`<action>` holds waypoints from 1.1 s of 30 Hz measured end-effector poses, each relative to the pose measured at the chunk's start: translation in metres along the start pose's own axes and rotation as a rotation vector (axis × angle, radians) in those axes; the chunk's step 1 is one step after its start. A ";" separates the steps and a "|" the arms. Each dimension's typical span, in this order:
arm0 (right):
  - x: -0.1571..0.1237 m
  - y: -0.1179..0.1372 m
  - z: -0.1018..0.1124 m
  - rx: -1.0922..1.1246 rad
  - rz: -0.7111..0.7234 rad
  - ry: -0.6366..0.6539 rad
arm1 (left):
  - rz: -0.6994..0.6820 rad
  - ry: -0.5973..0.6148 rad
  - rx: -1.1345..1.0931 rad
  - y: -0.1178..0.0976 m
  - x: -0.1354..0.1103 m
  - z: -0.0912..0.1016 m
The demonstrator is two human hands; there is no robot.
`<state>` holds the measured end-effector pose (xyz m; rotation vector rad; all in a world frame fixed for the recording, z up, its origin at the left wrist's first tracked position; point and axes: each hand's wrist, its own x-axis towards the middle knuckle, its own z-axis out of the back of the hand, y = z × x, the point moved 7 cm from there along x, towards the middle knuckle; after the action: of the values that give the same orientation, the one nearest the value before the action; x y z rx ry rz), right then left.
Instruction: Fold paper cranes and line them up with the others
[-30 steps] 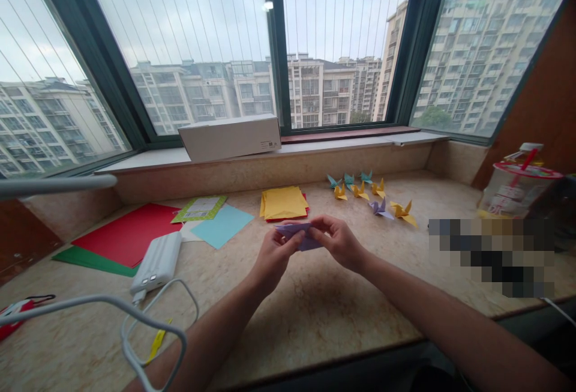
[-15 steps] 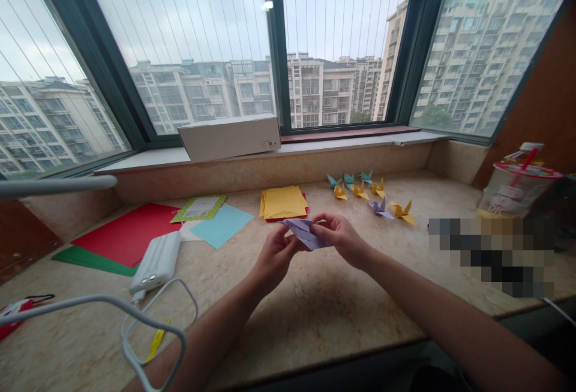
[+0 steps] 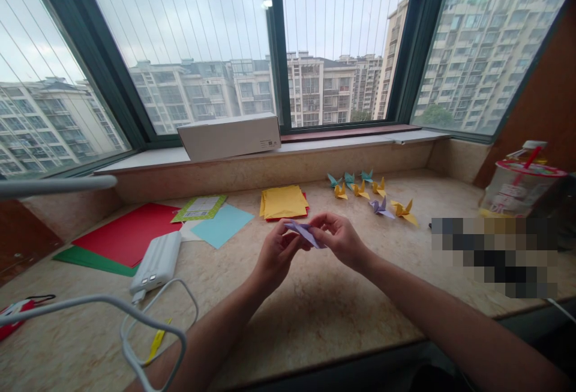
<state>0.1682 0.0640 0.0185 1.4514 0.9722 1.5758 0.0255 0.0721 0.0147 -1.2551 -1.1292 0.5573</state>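
Note:
A partly folded purple origami paper (image 3: pixel 308 234) is pinched between my two hands above the counter. My left hand (image 3: pixel 278 249) grips its left side, fingers curled behind it. On the paper's right side, my right hand (image 3: pixel 339 239) holds on with thumb and bent fingers. Parts of the paper are hidden by the fingers. Beyond my right hand stand several folded paper cranes: a purple crane (image 3: pixel 381 207), yellow ones such as this yellow crane (image 3: pixel 405 211), and teal ones behind, among them a teal crane (image 3: pixel 349 180).
A stack of yellow paper (image 3: pixel 283 202) lies over red sheets behind my hands. Leftward are a light blue sheet (image 3: pixel 222 226), a red sheet (image 3: pixel 128 233), a white power bank (image 3: pixel 156 262) and its cable (image 3: pixel 180 344). A plastic cup (image 3: pixel 517 191) stands far right; a white box (image 3: pixel 229 137) is on the sill.
The purple paper has tilted and shows a narrower face between my hands. My right fingers have shifted slightly on it; the things on the counter stay put.

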 end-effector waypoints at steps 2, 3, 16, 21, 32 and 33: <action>-0.001 0.006 0.002 -0.078 0.066 -0.031 | 0.002 -0.002 -0.024 -0.001 0.000 0.000; -0.002 0.010 0.002 -0.118 0.107 -0.043 | 0.001 -0.002 -0.035 -0.002 0.000 -0.001; -0.018 0.052 -0.008 -0.311 0.483 0.142 | -0.192 -0.050 0.080 -0.024 -0.005 0.003; -0.020 0.053 -0.007 -0.362 0.585 0.179 | -0.287 -0.046 0.138 -0.035 -0.008 0.003; -0.013 0.048 -0.004 -0.169 0.442 0.103 | -0.358 0.052 0.275 -0.040 -0.011 -0.005; -0.012 0.046 -0.005 -0.159 0.421 0.109 | -0.350 0.063 0.291 -0.039 -0.011 -0.005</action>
<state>0.1622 0.0336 0.0550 1.5372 0.6059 2.0027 0.0162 0.0499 0.0473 -0.7971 -1.1374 0.3969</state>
